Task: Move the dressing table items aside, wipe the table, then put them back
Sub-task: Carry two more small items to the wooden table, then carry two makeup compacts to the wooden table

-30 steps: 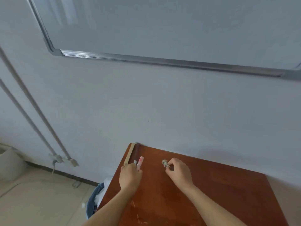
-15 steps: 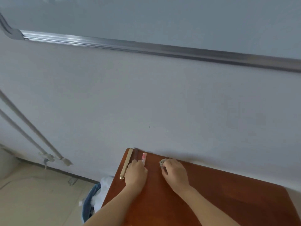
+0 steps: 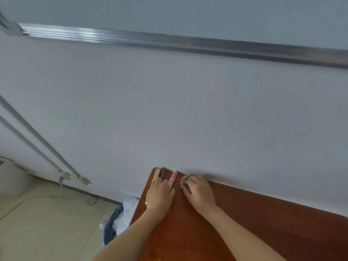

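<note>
Now laid down, pink tube [image 3: 172, 177] points toward wall [image 3: 169, 110]

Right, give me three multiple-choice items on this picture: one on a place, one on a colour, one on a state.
1. Where does the pink tube lie?
A. on the table's far edge, by the wall
B. on a chair
C. in a drawer

2. What colour is the table?
A. white
B. reddish brown
C. black

3. What is the right hand doing?
A. hanging off the table
B. holding a cup in the air
C. curling its fingers on the hair tie

Answers: A, the tube lies on the wood next to the wall; B, the bare top is reddish brown; C, its fingertips curl over the tie on the table.
</note>
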